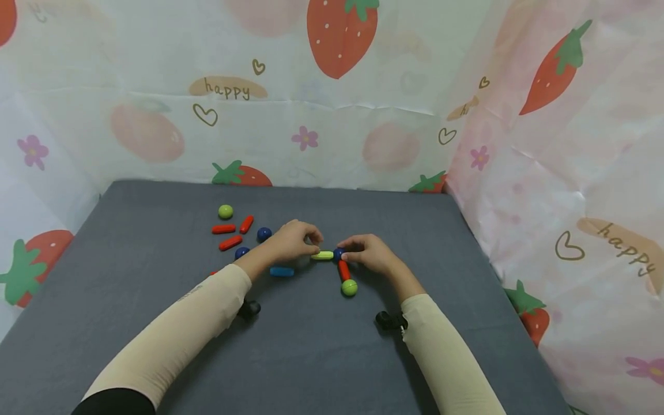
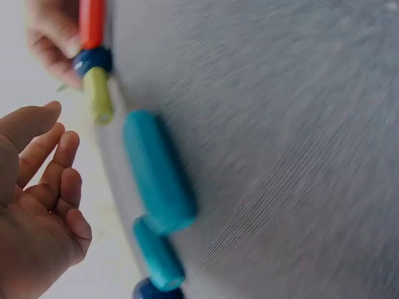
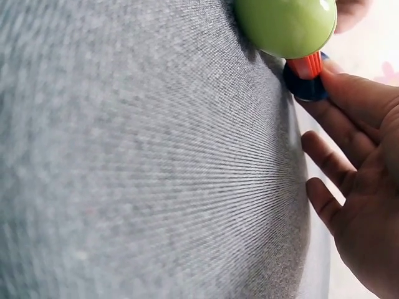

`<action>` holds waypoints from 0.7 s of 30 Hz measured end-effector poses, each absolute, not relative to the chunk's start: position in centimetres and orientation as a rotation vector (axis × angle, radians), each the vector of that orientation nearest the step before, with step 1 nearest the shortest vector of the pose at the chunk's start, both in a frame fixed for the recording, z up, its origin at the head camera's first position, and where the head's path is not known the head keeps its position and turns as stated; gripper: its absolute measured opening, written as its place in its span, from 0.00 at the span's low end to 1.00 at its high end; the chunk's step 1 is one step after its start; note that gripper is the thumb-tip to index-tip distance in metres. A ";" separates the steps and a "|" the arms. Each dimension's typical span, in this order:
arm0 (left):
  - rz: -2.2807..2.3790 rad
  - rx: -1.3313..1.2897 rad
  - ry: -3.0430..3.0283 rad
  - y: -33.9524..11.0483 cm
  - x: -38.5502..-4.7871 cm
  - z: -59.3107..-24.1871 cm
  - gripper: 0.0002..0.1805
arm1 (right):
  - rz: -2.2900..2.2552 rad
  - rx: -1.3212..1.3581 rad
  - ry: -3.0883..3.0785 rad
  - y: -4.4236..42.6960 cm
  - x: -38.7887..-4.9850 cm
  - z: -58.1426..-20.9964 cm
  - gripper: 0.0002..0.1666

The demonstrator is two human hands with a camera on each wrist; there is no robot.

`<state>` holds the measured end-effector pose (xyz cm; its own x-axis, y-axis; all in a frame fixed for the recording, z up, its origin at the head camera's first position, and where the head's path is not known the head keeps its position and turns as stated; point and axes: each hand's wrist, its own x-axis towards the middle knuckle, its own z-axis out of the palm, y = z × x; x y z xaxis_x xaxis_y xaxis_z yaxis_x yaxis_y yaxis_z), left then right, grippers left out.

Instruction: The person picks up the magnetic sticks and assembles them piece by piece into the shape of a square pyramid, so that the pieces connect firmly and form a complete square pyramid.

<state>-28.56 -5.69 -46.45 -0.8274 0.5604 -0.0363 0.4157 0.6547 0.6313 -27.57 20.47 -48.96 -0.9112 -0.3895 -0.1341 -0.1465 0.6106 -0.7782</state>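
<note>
My right hand (image 1: 372,253) pinches a dark blue ball (image 1: 339,254) between thumb and fingers. From that ball a yellow-green rod (image 1: 324,255) points left, and a red rod (image 1: 344,271) reaches toward me with a light green ball (image 1: 349,287) at its near end. In the right wrist view, thumb and forefinger lie on the blue ball (image 3: 305,81). My left hand (image 1: 293,241) is beside the free end of the yellow-green rod; the left wrist view shows its loosely bent fingers (image 2: 65,149) apart from the rod (image 2: 98,96), holding nothing.
Left of the hands lie several red rods (image 1: 230,242), a green ball (image 1: 225,211) and dark blue balls (image 1: 264,234). A blue rod (image 1: 282,271) lies below my left wrist; the left wrist view shows two blue rods (image 2: 159,171). Strawberry-print sheeting (image 1: 332,115) borders the grey tabletop (image 1: 321,357).
</note>
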 end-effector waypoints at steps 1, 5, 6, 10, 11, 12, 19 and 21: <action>0.957 0.795 2.636 -6.0 -28.6 -46.1 0.16 | -1.190 -0.439 2.550 20.5 -27.6 -49.0 0.16; 1.032 0.784 2.628 -7.5 -28.3 -44.8 0.17 | -1.178 -0.447 2.559 20.5 -27.6 -48.9 0.16; 1.044 0.775 2.632 -7.9 -28.1 -44.5 0.16 | -1.175 -0.451 2.561 20.6 -27.6 -48.9 0.17; 1.094 0.731 2.664 -9.8 -27.5 -43.7 0.15 | -1.172 -0.459 2.566 20.6 -27.5 -48.7 0.16; 1.098 0.717 2.675 -10.2 -27.3 -43.6 0.14 | -1.173 -0.458 2.564 20.5 -27.5 -48.7 0.16; 1.095 0.707 2.688 -10.7 -27.1 -43.5 0.14 | -1.174 -0.457 2.563 20.5 -27.5 -48.6 0.16; 1.023 0.673 2.786 -13.7 -25.8 -42.8 0.14 | -1.154 -0.442 2.568 20.5 -27.4 -48.8 0.16; 0.988 0.675 2.821 -14.4 -25.5 -42.9 0.14 | -1.156 -0.435 2.571 20.5 -27.4 -48.8 0.16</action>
<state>-25.50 -14.45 -42.87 -0.9002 0.4298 0.0709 0.3801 0.6954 0.6099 -27.43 20.52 -48.84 -0.9129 -0.3848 -0.1360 -0.1538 0.6330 -0.7587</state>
